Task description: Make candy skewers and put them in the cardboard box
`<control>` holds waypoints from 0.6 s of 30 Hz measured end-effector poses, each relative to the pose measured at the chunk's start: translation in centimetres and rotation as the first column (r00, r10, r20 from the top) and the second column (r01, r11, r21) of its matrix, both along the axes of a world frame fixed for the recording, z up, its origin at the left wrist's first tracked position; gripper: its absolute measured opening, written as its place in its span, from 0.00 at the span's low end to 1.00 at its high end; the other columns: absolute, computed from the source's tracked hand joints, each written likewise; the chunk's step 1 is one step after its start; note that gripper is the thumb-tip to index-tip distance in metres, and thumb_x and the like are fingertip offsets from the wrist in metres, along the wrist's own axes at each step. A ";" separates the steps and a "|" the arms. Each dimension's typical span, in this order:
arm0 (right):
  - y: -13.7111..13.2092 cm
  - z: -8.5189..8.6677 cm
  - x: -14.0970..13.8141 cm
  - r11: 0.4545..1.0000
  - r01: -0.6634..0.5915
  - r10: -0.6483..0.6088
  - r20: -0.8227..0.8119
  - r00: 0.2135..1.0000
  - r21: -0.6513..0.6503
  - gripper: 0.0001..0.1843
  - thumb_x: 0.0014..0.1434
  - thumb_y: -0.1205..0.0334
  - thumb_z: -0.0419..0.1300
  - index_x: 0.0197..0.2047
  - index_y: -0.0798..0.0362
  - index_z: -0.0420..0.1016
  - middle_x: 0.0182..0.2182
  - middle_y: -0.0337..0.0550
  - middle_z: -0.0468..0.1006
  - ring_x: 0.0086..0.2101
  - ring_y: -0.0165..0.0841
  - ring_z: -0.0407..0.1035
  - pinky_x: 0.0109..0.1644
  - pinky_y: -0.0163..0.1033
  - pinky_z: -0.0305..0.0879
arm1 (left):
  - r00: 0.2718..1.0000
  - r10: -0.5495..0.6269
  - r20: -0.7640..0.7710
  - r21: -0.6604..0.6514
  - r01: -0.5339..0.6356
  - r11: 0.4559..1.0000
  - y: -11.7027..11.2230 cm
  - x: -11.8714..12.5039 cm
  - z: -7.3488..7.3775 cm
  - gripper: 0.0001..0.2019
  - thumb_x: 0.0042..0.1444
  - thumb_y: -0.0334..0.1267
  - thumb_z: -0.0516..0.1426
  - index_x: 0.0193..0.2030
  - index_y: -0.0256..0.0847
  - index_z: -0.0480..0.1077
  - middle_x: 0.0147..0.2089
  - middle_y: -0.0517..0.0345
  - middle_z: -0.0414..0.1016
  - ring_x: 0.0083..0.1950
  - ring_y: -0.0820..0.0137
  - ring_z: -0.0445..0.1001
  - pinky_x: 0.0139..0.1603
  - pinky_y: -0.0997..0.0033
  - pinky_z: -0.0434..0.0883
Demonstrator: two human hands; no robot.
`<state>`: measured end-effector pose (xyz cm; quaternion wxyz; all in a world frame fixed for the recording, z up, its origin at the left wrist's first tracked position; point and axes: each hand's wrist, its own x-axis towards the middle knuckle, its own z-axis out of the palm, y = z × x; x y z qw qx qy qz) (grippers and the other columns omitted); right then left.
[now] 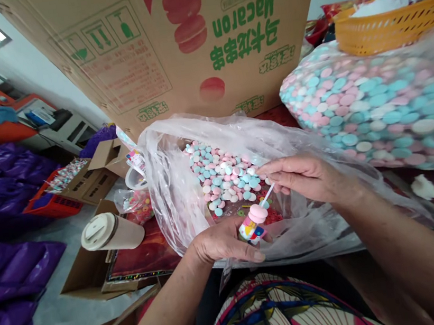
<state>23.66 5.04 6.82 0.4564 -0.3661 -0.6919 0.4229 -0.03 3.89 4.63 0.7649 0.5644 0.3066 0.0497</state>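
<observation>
My left hand is closed around a small colourful printed wrapper, low over the front of an open clear plastic bag. At the wrapper's upper end sits a round pink candy. From that candy a thin white stick slants up to the right, and the fingertips of my right hand pinch its far end. Beyond my hands, many pink, blue and white candies lie heaped in the bag. Small red and green pieces show beneath my right hand.
A big printed cardboard box stands behind the bag. At right, a full candy bag bulges beside a yellow basket holding white sticks. A lidded cup, cartons and purple bundles are at left.
</observation>
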 end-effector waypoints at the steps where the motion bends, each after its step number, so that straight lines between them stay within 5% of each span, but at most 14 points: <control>1: -0.1 -0.1 -0.1 1.000 0.000 0.000 0.000 1.000 -0.018 0.12 0.58 0.61 0.58 0.44 0.49 0.80 0.25 0.37 0.76 0.23 0.26 0.67 0.25 0.32 0.66 | 0.999 0.031 -0.008 -0.043 -0.032 0.999 -0.1 0.2 -0.2 0.22 0.38 0.42 0.69 0.39 0.35 0.70 0.23 0.66 0.67 0.20 0.80 0.62 0.20 0.80 0.59; 9: -1.3 -1.5 -1.9 0.954 0.176 -0.182 -0.005 0.983 -0.242 0.14 0.54 0.59 0.57 0.40 0.54 0.80 0.17 0.34 0.69 0.17 0.24 0.58 0.19 0.31 0.56 | 0.989 0.087 -0.121 -0.051 -0.094 0.994 -0.1 0.2 0.1 0.27 0.39 0.39 0.68 0.47 0.36 0.67 0.24 0.66 0.67 0.18 0.78 0.64 0.18 0.79 0.59; 12: -1.4 -1.3 -1.7 0.908 0.306 -0.314 0.021 0.949 -0.285 0.15 0.52 0.58 0.58 0.39 0.56 0.80 0.17 0.34 0.67 0.19 0.25 0.59 0.20 0.31 0.55 | 0.983 0.132 -0.131 0.164 -0.110 0.980 -0.2 0.2 1.0 0.33 0.40 0.37 0.66 0.55 0.37 0.64 0.34 0.59 0.72 0.29 0.72 0.70 0.30 0.71 0.68; 15: -1.5 -1.1 -1.4 0.906 0.280 -0.274 0.063 0.960 -0.317 0.18 0.52 0.55 0.58 0.40 0.57 0.79 0.17 0.35 0.68 0.19 0.26 0.59 0.20 0.32 0.55 | 0.975 0.146 -0.169 0.450 -0.055 0.891 -0.4 0.4 1.5 0.35 0.42 0.36 0.65 0.59 0.38 0.61 0.53 0.50 0.69 0.52 0.59 0.68 0.54 0.58 0.65; 18: -1.4 -1.1 -1.4 0.927 0.208 -0.197 0.067 0.978 -0.313 0.19 0.52 0.54 0.56 0.42 0.56 0.79 0.19 0.36 0.69 0.17 0.25 0.57 0.19 0.32 0.54 | 0.977 0.075 -0.200 0.444 0.022 0.896 -0.8 0.5 1.6 0.34 0.43 0.35 0.63 0.59 0.39 0.62 0.53 0.51 0.71 0.52 0.57 0.69 0.54 0.56 0.66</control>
